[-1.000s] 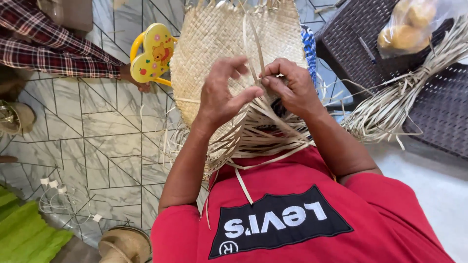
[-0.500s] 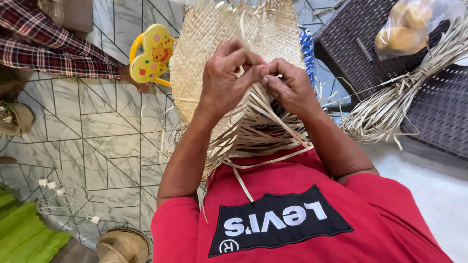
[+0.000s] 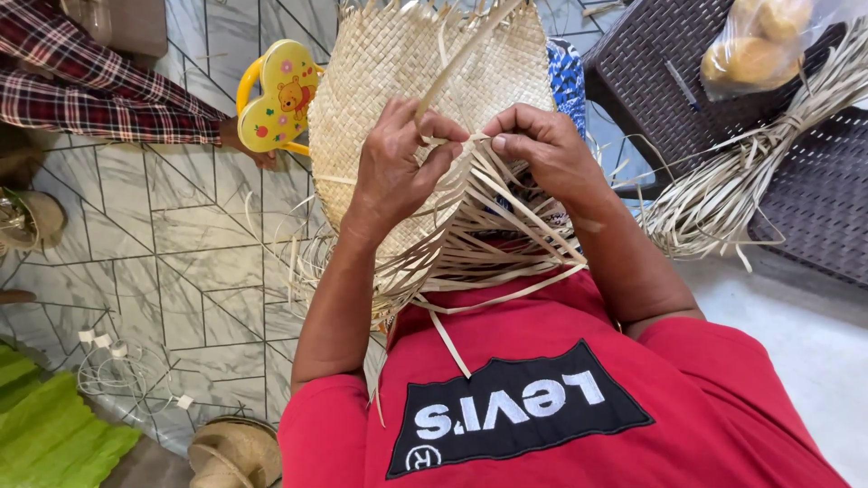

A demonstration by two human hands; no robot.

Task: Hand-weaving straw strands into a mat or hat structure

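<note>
Grey patterned floor tiles (image 3: 181, 244) lie beneath a half-woven straw mat (image 3: 407, 81), propped against the lap so its loose strips (image 3: 506, 226) can be reached. One strip is pinched by the left hand (image 3: 398, 167); another is pinched by the right hand (image 3: 542, 149).

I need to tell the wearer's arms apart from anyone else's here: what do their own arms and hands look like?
Both arms are bare from short red sleeves down. The left hand and right hand wear no gloves; no rings, watch or bands show. The sleeves belong to a red T-shirt with a black chest patch.
</note>
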